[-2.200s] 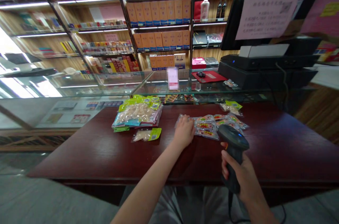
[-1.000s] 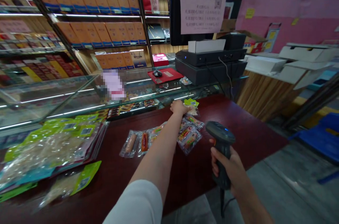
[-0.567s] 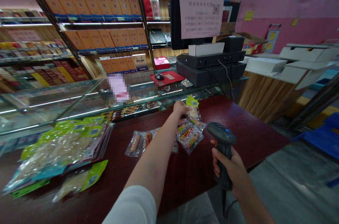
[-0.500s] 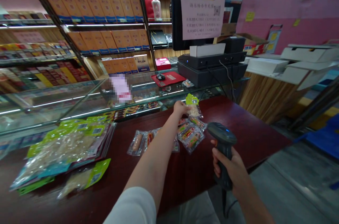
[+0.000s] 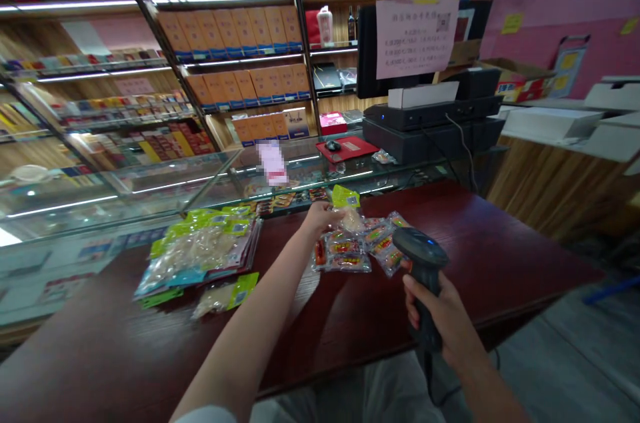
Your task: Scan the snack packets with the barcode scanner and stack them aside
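My left hand [image 5: 323, 218] is closed on the left edge of a clear snack packet [image 5: 351, 220] with a green top and pale contents. It holds the packet above several small sealed sausage packs [image 5: 345, 253] on the dark red table. My right hand [image 5: 440, 310] grips the handle of a black barcode scanner [image 5: 423, 253], its blue light lit and a cable hanging below. To the left lies a pile of green-topped packets [image 5: 200, 246]. One loose packet of the same kind [image 5: 227, 294] rests in front of the pile.
Behind the table [image 5: 500, 243] runs a glass display counter [image 5: 210, 176]. On it are a red mat [image 5: 350, 148] with a mouse, and black till equipment [image 5: 430, 136] under a monitor with a paper sign [image 5: 415, 36]. Shelves of boxes [image 5: 230, 30] stand behind.
My view has swung to the left. My left hand has moved left over the sausage packs with the packet still in it. The scanner stays in my right hand.
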